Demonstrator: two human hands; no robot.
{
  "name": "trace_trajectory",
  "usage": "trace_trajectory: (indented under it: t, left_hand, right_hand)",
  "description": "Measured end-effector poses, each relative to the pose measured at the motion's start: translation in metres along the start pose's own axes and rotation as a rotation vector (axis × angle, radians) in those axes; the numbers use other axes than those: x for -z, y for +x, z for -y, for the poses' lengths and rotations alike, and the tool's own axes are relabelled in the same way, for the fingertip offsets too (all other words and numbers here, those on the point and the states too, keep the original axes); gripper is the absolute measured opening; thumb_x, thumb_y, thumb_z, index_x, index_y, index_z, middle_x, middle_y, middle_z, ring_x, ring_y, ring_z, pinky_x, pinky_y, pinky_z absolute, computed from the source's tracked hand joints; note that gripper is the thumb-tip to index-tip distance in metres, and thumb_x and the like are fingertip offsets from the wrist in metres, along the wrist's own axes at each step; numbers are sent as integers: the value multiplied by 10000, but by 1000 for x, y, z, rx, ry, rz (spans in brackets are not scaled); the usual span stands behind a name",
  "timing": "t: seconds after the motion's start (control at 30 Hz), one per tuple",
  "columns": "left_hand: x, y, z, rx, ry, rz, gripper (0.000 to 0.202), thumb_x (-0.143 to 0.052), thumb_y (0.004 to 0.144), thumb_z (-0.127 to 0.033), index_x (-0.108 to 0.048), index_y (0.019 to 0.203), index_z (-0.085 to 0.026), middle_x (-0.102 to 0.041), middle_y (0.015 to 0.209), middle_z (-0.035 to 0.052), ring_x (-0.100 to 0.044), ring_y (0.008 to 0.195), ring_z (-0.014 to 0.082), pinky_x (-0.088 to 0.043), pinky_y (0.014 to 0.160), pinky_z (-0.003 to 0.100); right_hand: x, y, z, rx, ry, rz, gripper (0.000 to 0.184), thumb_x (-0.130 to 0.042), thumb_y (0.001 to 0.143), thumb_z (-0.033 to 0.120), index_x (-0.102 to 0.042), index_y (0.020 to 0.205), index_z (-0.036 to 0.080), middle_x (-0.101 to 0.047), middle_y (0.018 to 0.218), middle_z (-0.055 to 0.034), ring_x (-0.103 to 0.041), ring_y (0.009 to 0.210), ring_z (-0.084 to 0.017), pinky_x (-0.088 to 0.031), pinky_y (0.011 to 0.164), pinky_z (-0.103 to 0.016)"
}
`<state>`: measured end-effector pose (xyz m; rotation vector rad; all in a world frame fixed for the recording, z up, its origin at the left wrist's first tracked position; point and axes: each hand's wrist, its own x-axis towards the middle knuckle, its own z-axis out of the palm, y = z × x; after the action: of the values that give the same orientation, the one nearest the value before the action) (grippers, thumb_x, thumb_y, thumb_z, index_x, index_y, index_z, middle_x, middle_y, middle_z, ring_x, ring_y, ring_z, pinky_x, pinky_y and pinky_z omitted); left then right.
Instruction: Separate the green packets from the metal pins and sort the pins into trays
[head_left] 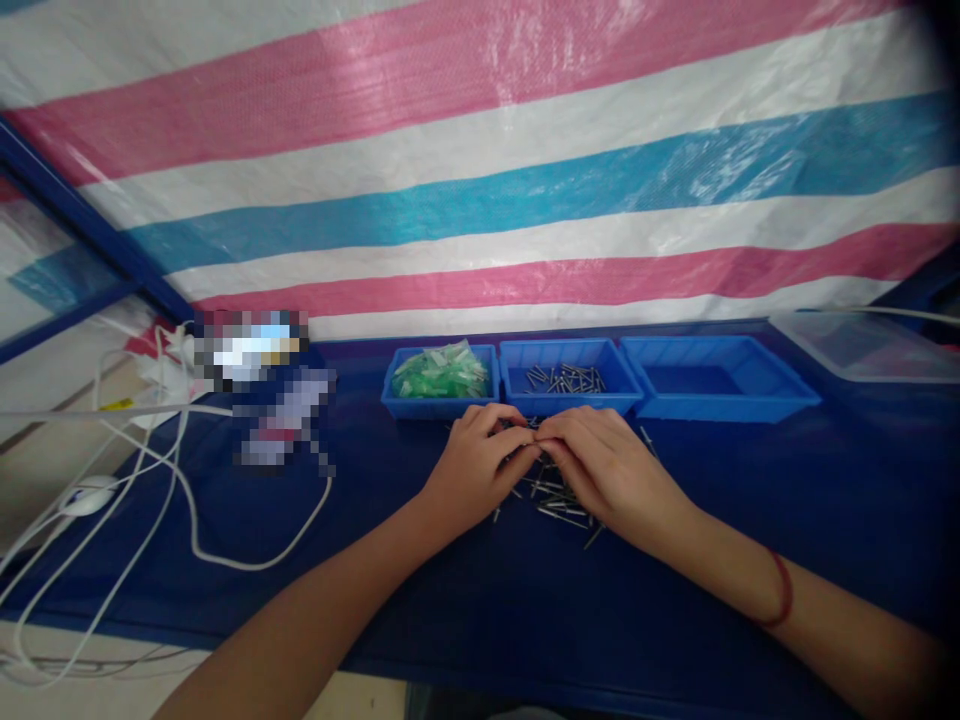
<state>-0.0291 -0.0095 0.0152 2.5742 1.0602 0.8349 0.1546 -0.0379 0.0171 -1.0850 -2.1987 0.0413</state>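
Observation:
Both my hands rest on a dark blue table [480,590], fingertips meeting over a loose pile of small metal pins [559,500]. My left hand [480,465] is curled, its fingers pinched together at the pile's top. My right hand [607,470] is also curled, fingers pressed against the left hand's. What the fingers pinch is too small to make out. Behind the hands stand three blue trays: one with green plastic pieces [441,372], one with metal pins [566,378], and one that looks empty [716,385].
White cables [187,500] loop across the table's left side beside a blurred-out object [277,400]. A clear plastic box [870,345] sits at the far right. A pink, white and blue striped tarp [480,150] hangs behind the table.

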Motion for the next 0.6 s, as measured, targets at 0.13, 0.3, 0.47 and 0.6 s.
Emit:
trace_trajectory:
  t: [0.13, 0.3, 0.47, 0.6]
  left_hand:
    - [-3, 0, 0, 48, -153, -81, 188, -533, 921, -292, -678, 974, -185, -633, 999, 65, -567, 944, 181, -445, 858, 329]
    - [-4, 0, -2, 71, -221, -72, 185, -548, 910, -308, -688, 953, -195, -646, 952, 52, -586, 913, 178, -463, 831, 309]
    - [-3, 1, -4, 82, -244, -53, 178, -561, 901, -294, -685, 961, -181, -648, 965, 62, -600, 917, 181, -469, 827, 303]
    - [2, 1, -5, 97, -268, -82, 149, -560, 902, -275, -672, 937, -183, -653, 932, 51, -609, 909, 174, -469, 831, 293]
  right_hand:
    - [0, 0, 4, -160, 214, -91, 57, -541, 912, 237, -576, 919, 191, -611, 817, -16, -562, 760, -151, -412, 699, -287]
    - [-1, 0, 6, -267, 350, -108, 89, -550, 898, 238, -580, 823, 199, -577, 745, -1, -540, 685, -132, -418, 639, -269]
    - [0, 0, 5, -230, 355, -135, 57, -552, 879, 185, -586, 837, 204, -584, 768, -6, -543, 702, -133, -422, 646, -274]
    - [0, 1, 0, -197, 340, -129, 67, -554, 875, 171, -594, 833, 205, -591, 773, -12, -549, 715, -139, -433, 654, -281]
